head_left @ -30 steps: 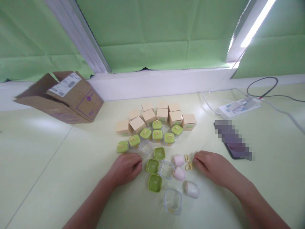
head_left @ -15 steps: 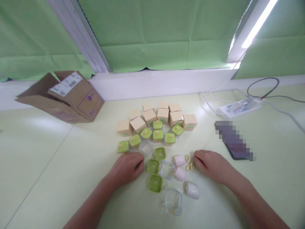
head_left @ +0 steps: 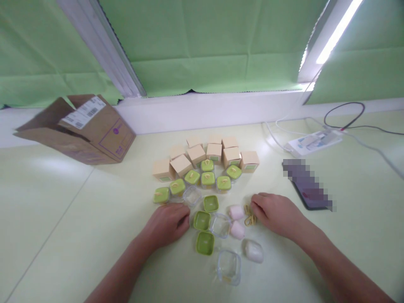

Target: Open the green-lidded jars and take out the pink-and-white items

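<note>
My left hand (head_left: 168, 225) rests on the table, fingers curled in a loose fist, with nothing visible in it. Beside it are a clear square container (head_left: 192, 196) and a green square lid turned hollow side up (head_left: 202, 221). My right hand (head_left: 274, 212) is closed at the small yellow loops (head_left: 250, 220), its fingertips hidden and partly over them. Left of the loops lie two pale pink rounded pieces (head_left: 236, 212). A whitish rounded piece (head_left: 253, 251) lies nearer me. Two more green lids (head_left: 205, 243) and clear containers (head_left: 229, 267) stand between the hands.
Several green-lidded clear containers (head_left: 208, 180) stand in front of several small cardboard boxes (head_left: 196, 155). A large open carton (head_left: 104, 134) is at the left back. On the right are a phone-like dark device (head_left: 304, 185) and a white power strip (head_left: 314, 142) with cables.
My right hand has moved slightly left and up, onto the edge of the yellow loops. The left hand stays put, and the whole view has shifted a little.
</note>
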Tool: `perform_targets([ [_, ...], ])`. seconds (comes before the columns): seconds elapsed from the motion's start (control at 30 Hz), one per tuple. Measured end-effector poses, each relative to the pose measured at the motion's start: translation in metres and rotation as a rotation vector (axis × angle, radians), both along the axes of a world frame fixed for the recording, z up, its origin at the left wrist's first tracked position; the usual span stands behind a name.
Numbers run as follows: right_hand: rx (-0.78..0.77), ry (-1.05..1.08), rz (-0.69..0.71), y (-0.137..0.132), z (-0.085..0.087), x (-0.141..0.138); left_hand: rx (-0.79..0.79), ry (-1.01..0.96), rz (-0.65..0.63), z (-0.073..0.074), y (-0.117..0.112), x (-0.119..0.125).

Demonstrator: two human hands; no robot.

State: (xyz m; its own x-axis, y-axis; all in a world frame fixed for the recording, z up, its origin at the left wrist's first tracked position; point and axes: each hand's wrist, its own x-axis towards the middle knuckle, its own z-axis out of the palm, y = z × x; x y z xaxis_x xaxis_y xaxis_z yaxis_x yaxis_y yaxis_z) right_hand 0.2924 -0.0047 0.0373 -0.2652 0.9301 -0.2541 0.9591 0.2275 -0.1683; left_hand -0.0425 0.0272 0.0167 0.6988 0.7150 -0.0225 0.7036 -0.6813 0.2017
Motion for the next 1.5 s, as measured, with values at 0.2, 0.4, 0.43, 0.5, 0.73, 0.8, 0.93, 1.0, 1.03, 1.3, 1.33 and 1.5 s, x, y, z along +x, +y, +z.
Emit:
perform_targets([
  [0.2,0.105,0.030,0.008,0.012,0.023,-0.016,0.010,0.009,-0.003,-0.001,0.000,0.001],
  [0.4,0.202,0.114,0.014,0.026,0.028,-0.033,0.017,0.008,-0.003,0.000,0.000,0.001],
  [0.43,0.211,0.119,0.015,0.028,0.028,-0.036,0.018,0.008,-0.004,0.000,0.000,0.001],
  [0.5,0.223,0.124,0.018,0.033,0.027,-0.041,0.021,0.009,-0.004,0.000,0.000,0.001],
  [0.73,0.247,0.135,-0.006,0.046,0.013,-0.049,0.022,0.008,-0.005,-0.001,0.000,-0.001],
  [0.8,0.254,0.145,-0.010,0.047,0.008,-0.049,0.021,0.005,-0.008,-0.002,0.000,-0.002],
  [0.93,0.269,0.166,-0.007,0.048,0.001,-0.047,0.020,-0.012,-0.009,-0.002,0.000,-0.002],
  [1.0,0.275,0.175,-0.006,0.048,-0.001,-0.046,0.020,-0.025,-0.010,-0.001,0.000,-0.001],
  [1.03,0.277,0.180,-0.005,0.049,-0.002,-0.046,0.020,-0.033,-0.009,-0.001,0.000,-0.001],
  [1.3,0.284,0.228,0.029,0.047,0.003,-0.045,0.066,-0.124,0.014,0.004,-0.002,0.000],
  [1.33,0.291,0.242,0.032,0.046,0.004,-0.045,0.078,-0.142,0.019,0.005,-0.003,0.000],
  [1.5,0.358,0.364,0.052,0.037,0.018,-0.049,0.138,-0.263,0.035,0.012,-0.008,0.001],
])
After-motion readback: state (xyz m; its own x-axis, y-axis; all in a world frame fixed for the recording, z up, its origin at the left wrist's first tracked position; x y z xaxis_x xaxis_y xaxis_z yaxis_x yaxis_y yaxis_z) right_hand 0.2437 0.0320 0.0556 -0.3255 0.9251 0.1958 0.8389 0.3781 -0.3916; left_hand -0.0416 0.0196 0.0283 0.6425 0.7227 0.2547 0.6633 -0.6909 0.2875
